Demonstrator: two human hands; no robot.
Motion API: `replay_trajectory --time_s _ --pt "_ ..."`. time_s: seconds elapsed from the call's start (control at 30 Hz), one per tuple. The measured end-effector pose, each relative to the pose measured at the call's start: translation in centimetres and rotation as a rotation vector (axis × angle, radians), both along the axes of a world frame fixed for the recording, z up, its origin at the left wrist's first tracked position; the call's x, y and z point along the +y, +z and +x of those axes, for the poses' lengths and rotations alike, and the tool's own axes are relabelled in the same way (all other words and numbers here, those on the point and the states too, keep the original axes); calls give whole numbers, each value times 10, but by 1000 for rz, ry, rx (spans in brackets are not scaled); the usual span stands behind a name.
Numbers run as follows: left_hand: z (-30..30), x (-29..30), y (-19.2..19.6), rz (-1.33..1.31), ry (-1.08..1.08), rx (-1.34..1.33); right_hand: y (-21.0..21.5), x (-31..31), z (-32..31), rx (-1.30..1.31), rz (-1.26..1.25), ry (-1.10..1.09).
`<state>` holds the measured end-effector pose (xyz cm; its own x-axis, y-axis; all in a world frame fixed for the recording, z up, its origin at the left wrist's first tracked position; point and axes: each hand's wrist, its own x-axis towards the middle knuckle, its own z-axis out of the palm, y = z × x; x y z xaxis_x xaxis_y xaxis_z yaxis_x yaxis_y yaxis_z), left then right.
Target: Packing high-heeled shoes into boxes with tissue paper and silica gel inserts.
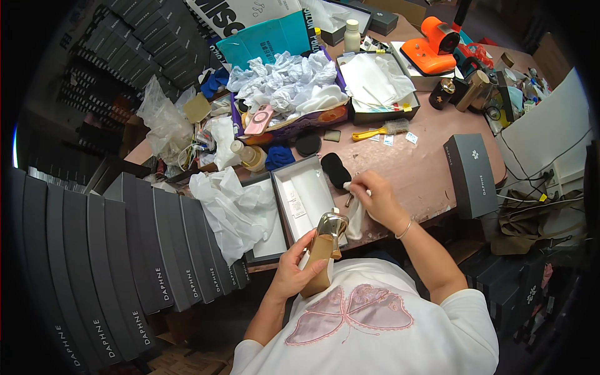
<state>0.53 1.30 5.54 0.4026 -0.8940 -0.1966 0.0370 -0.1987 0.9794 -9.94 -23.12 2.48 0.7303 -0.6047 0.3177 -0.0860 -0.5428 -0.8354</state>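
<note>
My left hand [294,270] grips a tan high-heeled shoe [322,253] with a shiny gold heel, held upright close to my chest. My right hand [374,199] is closed on a small white cloth [358,215] at the table's front edge, just right of the shoe. An open grey shoe box [304,197] with a white lining lies on the table directly in front of the shoe. A black oval pad [335,170] rests beside the box, just above my right hand.
Crumpled white tissue paper [234,209] spills left of the box. Stacks of grey shoe boxes [119,275] fill the left side. A closed grey box [472,175] stands at the table's right edge. A yellow brush [378,131], bottles and an orange device [434,47] lie farther back.
</note>
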Motion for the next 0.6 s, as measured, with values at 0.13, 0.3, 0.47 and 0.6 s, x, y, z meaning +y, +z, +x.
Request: replay_trajectory --time_s 0.13,0.3,0.47,0.6 --pt "3 -1 -8 -37 59 -56 1 -46 -10 -23 -33 -198" --pt "13 -2 -6 -7 135 -279 -54 -87 -28 337 -474 -281" --pt "46 -2 3 32 116 -713 -108 -26 -59 707 -35 95" --pt "91 8 -33 145 237 -894 -161 5 -75 758 -80 -127"
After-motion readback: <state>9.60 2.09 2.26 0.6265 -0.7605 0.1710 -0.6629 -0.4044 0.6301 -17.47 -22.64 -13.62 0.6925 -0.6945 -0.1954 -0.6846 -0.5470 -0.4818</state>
